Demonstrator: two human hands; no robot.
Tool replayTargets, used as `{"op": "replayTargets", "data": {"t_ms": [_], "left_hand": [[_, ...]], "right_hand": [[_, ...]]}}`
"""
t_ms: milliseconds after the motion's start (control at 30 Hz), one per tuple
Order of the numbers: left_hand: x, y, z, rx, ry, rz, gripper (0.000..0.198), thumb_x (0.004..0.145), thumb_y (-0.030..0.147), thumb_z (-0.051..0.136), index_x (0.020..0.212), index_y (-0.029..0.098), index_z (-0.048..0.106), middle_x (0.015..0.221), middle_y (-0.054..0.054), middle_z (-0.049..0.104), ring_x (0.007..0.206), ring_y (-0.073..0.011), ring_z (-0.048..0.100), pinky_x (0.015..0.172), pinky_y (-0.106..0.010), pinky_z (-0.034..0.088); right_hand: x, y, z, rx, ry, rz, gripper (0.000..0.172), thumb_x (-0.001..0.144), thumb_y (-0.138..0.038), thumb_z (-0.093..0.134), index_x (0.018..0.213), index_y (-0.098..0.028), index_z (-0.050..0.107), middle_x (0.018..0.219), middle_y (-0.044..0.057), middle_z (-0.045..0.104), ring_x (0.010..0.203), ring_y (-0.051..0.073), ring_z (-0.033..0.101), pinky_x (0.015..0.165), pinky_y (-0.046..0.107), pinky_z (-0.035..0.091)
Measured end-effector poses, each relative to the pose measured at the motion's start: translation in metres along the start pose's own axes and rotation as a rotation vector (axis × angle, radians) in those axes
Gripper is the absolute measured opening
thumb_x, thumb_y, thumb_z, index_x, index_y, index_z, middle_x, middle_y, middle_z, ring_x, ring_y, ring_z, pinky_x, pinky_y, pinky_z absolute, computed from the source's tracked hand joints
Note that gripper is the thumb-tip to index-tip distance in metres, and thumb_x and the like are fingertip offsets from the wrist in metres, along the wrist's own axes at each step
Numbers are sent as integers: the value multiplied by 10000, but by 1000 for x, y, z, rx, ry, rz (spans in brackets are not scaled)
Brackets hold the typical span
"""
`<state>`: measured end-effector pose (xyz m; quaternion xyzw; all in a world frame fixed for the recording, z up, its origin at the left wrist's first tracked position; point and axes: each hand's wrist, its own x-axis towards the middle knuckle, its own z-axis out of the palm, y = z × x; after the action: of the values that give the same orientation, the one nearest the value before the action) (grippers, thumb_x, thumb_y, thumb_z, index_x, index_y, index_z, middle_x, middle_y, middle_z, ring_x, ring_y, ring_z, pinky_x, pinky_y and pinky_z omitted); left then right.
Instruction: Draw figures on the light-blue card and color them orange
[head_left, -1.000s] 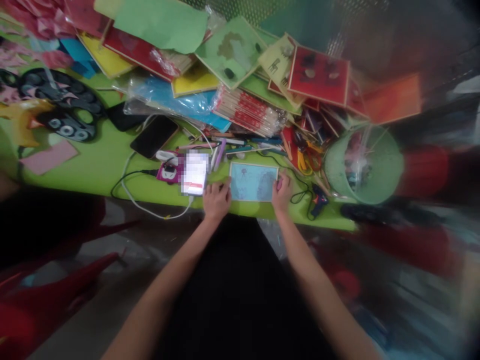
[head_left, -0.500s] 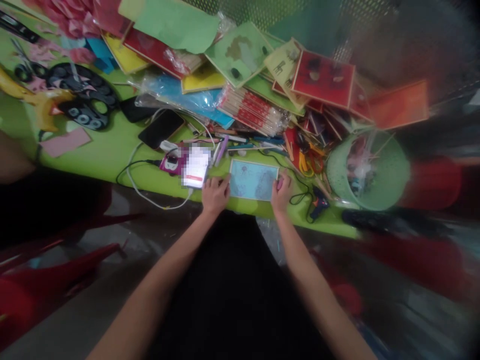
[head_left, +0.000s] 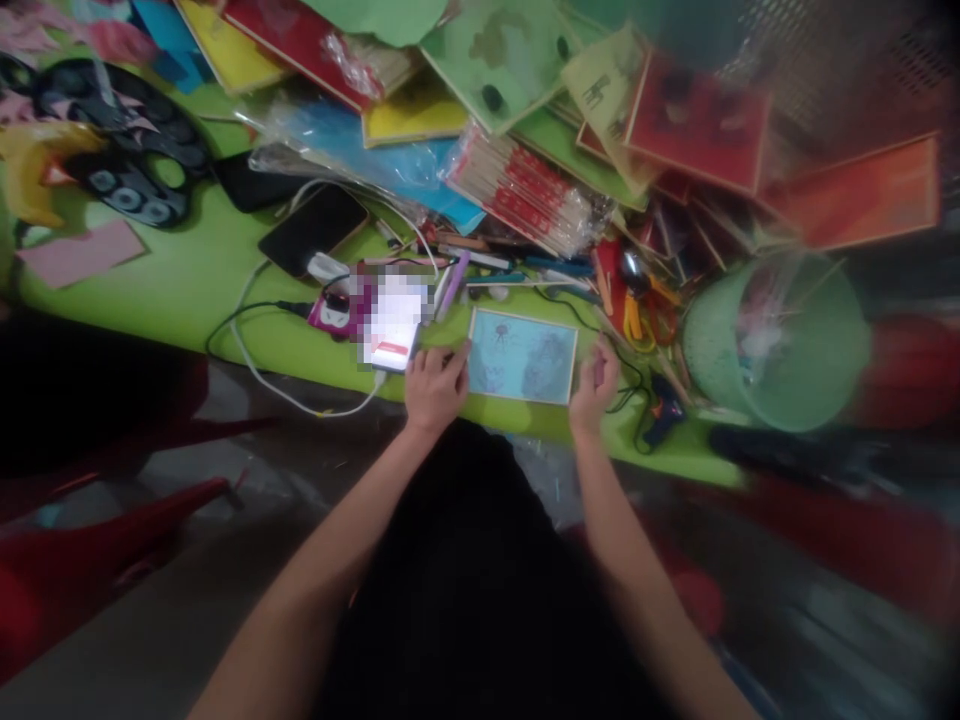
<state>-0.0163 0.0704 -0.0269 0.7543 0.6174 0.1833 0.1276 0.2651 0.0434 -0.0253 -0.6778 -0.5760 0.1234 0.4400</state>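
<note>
A light blue card with a pale frame and a faint drawing [head_left: 523, 357] lies flat on the green table. My left hand [head_left: 435, 384] rests at its left edge, fingers apart, by the lower right corner of the lit phone [head_left: 394, 325]. Just off the card's right edge is my right hand [head_left: 595, 388], its fingers closed round a small purple object [head_left: 598, 371]. A purple marker [head_left: 453, 285] lies above the card's left corner.
Behind lie packed wooden sticks [head_left: 529, 190], a dark phone [head_left: 313, 228] and coloured framed boards [head_left: 697, 120]. To the right are orange scissors [head_left: 637, 318], a glue gun [head_left: 661, 410] and a green basket [head_left: 780, 340]. A white cable [head_left: 277, 398] loops at left.
My right hand has come away from the card's right edge, with the purple object still in it. My left hand stays by the card. The whole view has shifted and looks closer.
</note>
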Motion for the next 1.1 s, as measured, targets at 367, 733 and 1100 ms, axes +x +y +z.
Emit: {"op": "replayTargets", "data": {"t_ms": [367,733,1100], "left_hand": [[-1,2,-2,32,119,49,397,999,276,571,1358,300,737,1077,-118,715,906,-261,590,779,-389,396],[1,4,-7,84,229,126,357,971,248,636,1304,265,764,997,-79,723,831,-240,553,751,-371,386],[-1,3,-8,36,189,99,389,971,242,638,1344,271,746,1017,-92,700,847,-239,540,766,-385,379]], "right_hand": [[15,-73,18,382,-45,253,240,973,-398,631,1063,-246,793,1008,50,796,827,180,716,764,345,601],[23,-70,56,431,-214,266,205,896,-413,777,909,-234,678,779,-20,700,679,128,657,625,272,529],[20,-65,59,394,-270,286,184,906,-392,770,947,-241,672,791,-24,706,714,132,684,648,283,556]]}}
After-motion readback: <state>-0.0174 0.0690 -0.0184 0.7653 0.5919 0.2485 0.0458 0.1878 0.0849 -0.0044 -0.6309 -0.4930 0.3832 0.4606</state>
